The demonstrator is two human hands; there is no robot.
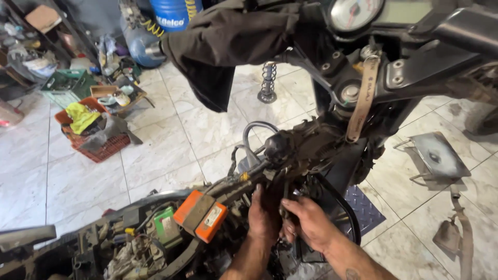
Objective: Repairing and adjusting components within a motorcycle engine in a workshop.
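I look down on a stripped motorcycle frame [244, 184] with its handlebar [363, 52] and round gauge [355, 11] at the top. My left hand [263, 215] reaches into the greasy wiring bundle [290, 155] below the steering head, fingers curled on it. My right hand [310, 220] is beside it, fingers pinching a small part of the same bundle. An orange box [201, 215] strapped to the frame sits just left of my left hand. A tan key strap [363, 98] hangs from the ignition. What exactly each hand grips is hidden.
A dark cloth [223, 41] drapes over the left handlebar. A red crate [93, 135] with rags and a green crate [67, 85] stand on the tiled floor at left. A blue drum [174, 13], a coil spring [268, 83] and a metal plate [438, 155] lie around.
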